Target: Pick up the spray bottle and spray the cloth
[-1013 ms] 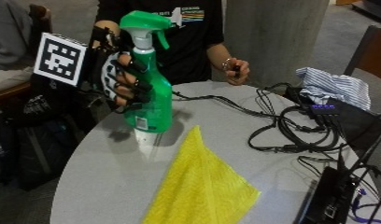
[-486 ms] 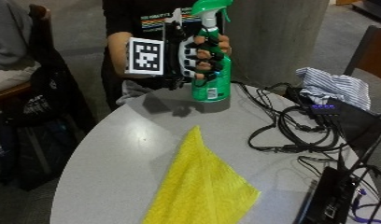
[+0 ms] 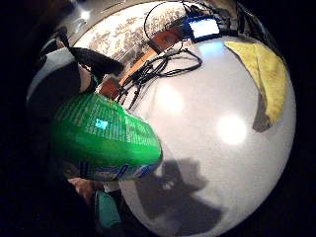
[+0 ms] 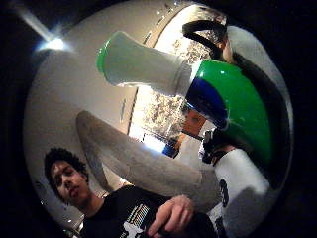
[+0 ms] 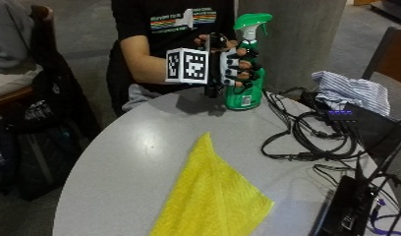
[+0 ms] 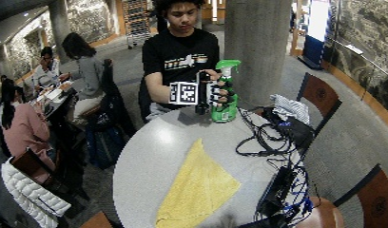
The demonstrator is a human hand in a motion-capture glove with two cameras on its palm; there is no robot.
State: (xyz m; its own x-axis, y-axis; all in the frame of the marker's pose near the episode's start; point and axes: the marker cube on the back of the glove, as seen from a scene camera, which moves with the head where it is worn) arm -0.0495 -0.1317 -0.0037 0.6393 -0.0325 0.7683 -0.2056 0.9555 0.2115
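— Round grey desk [image 5: 122, 162]: how far along?
— Gloved right hand [image 5: 236, 69] has its fingers wrapped round the spray bottle [image 5: 247, 73], upright by the far edge.
— Sprayed?
— Seemingly not; the yellow cloth [image 5: 210, 196] lies well apart.

Public hall: round tables [image 6: 150, 156], seated groups.

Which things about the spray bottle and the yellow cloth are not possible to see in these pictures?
- Green plastic spray bottle: in the outside view the black-gloved right hand covers its trigger and middle.
- Label text: too small.
- Yellow cloth: near end cut off by the picture's edge.
- Whether the bottle's base touches the round grey table: unclear.
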